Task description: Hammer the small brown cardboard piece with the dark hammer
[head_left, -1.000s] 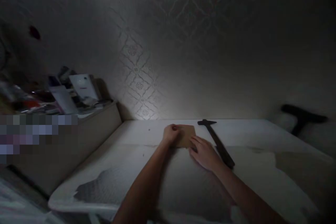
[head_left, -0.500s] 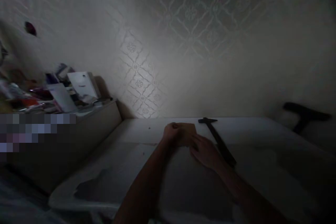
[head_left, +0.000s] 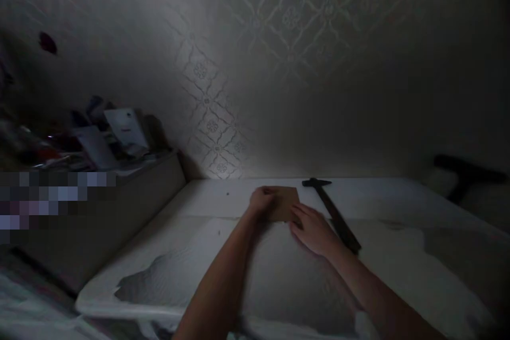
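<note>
Both hands are on a flat, squarish brown piece [head_left: 285, 203], wood or cardboard by its look, over the far middle of the table. My left hand [head_left: 261, 200] grips its left edge, fingers curled over it. At the lower right corner, my right hand [head_left: 313, 224] closes on the piece with bent fingers. Whether the piece rests on the table or is slightly raised, I cannot tell. To the right of it lies a hammer [head_left: 334, 213], head toward the wall and handle pointing down right, close to my right hand.
The white table [head_left: 215, 199] has worn grey patches and a few small dark bits. On the left, a cabinet [head_left: 139, 196] carries a white box [head_left: 126, 130] and clutter. A dark T-shaped object [head_left: 468, 172] stands at the right. The patterned wall [head_left: 319, 90] rises behind.
The light has shifted: the wall is dimmer, while the hands and table show more clearly. Both hands keep their hold on the brown piece, almost unmoved.
</note>
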`<state>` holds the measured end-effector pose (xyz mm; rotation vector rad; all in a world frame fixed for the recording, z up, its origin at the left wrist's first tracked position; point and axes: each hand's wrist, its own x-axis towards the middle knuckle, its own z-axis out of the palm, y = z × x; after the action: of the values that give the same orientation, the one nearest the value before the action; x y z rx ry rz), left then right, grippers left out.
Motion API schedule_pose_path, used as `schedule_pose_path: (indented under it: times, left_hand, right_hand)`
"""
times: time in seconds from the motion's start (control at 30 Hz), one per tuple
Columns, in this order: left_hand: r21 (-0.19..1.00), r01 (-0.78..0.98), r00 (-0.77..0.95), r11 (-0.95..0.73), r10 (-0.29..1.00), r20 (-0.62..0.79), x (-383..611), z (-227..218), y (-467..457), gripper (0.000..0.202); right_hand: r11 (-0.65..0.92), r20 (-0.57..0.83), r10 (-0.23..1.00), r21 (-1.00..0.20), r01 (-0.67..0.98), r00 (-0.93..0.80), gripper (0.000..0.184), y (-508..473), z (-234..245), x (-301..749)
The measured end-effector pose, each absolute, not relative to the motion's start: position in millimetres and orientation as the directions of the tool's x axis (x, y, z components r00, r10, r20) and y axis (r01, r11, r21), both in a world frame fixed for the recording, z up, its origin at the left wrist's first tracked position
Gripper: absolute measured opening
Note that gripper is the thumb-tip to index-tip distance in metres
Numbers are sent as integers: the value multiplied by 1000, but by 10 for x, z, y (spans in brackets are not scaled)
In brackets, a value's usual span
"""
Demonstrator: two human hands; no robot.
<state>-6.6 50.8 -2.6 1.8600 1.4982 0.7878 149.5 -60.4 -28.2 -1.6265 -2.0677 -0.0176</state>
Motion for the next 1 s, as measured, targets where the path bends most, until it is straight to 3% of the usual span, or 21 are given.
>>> schedule_pose_path:
  times: [0.23,0.37,0.5,0.63,0.73,0.8,0.9,1.0]
  left_hand:
    - [849,499,240,-171,969,55,-90,-43,536,32]
    - [872,463,262,-159,964,37,-88,-73,564,32]
    - [865,474,263,-164,964,39,-86,-78,567,34]
    - [852,490,270,-188,961,56,-96,-66,534,34]
    - [836,508,268,-206,960,74,-116,-23,481,29]
    - [808,550,235,-211,967,93,-123,41,420,26]
    - [684,696,134,-219,975,176,-81,189,259,27]
    - [429,829,264,-358,928,263,46,331,-1,29]
  right_hand:
    - [277,447,889,-351,895,-99,44,-619,-255,1559]
    - [64,520,847,-300,952,107,42,-691,-106,1737]
    - [-246,383,857,-280,928,343,52,-759,-57,1955]
    - [-263,268,897,-318,911,352,63,-757,-115,2085]
    - [-253,211,897,-472,844,387,66,-705,-116,2109]
    - [-261,84,891,-709,655,446,65,-668,-95,2086]
    - [-242,-114,910,-928,284,399,38,-643,-74,2008]
    - [-200,-128,935,-960,194,331,8,-656,-80,1937]
